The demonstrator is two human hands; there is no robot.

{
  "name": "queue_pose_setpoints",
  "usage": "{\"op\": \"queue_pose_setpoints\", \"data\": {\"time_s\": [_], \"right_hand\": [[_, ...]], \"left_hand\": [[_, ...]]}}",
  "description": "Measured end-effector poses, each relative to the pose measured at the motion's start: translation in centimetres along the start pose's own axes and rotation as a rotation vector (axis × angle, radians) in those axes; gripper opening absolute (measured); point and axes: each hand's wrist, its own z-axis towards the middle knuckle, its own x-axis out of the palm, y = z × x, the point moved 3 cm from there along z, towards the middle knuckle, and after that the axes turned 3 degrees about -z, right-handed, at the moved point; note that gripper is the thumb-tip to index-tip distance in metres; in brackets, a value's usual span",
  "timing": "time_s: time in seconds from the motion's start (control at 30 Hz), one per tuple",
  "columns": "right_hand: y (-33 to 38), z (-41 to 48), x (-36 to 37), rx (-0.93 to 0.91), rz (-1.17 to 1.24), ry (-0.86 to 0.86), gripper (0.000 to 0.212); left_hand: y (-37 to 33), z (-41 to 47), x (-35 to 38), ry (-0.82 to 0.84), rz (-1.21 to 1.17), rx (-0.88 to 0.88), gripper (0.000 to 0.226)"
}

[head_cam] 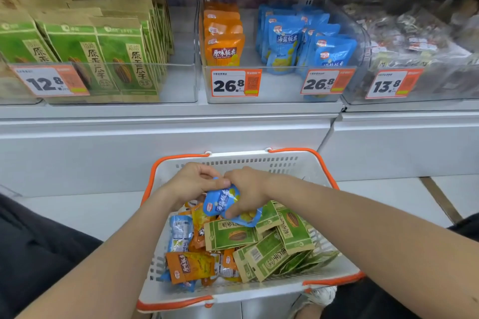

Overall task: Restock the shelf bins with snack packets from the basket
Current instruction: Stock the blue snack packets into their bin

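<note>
A white basket [259, 160] with orange handles sits below me, filled with several green, orange and blue snack packets. Above its far half, my left hand [193, 181] pinches the top of a blue packet [220, 202], and my right hand [246, 194] grips the same packet lower down, with a second blue packet [246, 217] under its fingers. On the shelf, clear bins hold green packets [103, 57], orange packets [224, 41] and blue packets [305, 41].
Price tags reading 12.8 [49, 80], 26.8 [236, 83], 26.8 [326, 81] and 13.8 [392, 84] hang on the bin fronts. A bin of dark wrapped snacks [420, 41] stands at the right. A white shelf base [181, 142] rises behind the basket.
</note>
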Motion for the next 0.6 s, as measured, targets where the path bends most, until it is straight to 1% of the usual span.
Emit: {"op": "queue_pose_setpoints", "data": {"time_s": [0.03,0.1,0.2,0.27,0.3,0.37,0.43,0.5,0.6], "right_hand": [[-0.5,0.0,-0.6,0.026,0.079,-0.063,0.061],[-1.5,-0.1,-1.8,0.088,0.236,-0.206,0.054],[-1.7,-0.7,-3.5,0.128,0.446,-0.433,0.049],[-1.2,-1.4,-4.7,0.108,0.578,-0.615,0.037],[-1.0,-1.9,-5.5,0.106,0.558,-0.729,0.036],[-0.6,-3.0,-7.0,0.115,0.411,-0.941,0.042],[-0.5,-4.1,-8.7,0.063,0.367,-1.095,0.035],[-0.5,-4.8,-10.8,-0.068,0.329,-1.17,0.029],[-0.6,-5.6,-13.5,-0.212,0.214,-1.195,0.024]], "left_hand": [[-0.1,0.3,-0.1,-0.078,-0.065,0.031,0.047],[-0.5,0.4,-0.2,-0.171,-0.165,0.054,0.047],[-1.6,0.4,-0.1,-0.187,-0.279,0.087,0.048],[-3.2,0.2,0.2,-0.186,-0.336,0.181,0.044],[-4.2,0.0,0.3,-0.205,-0.354,0.234,0.041],[-6.4,0.0,0.5,-0.263,-0.353,0.331,0.036],[-8.6,0.2,0.4,-0.331,-0.298,0.433,0.031],[-10.8,0.1,0.3,-0.39,-0.218,0.546,0.026],[-13.9,-0.4,0.3,-0.517,-0.057,0.711,0.026]]}}
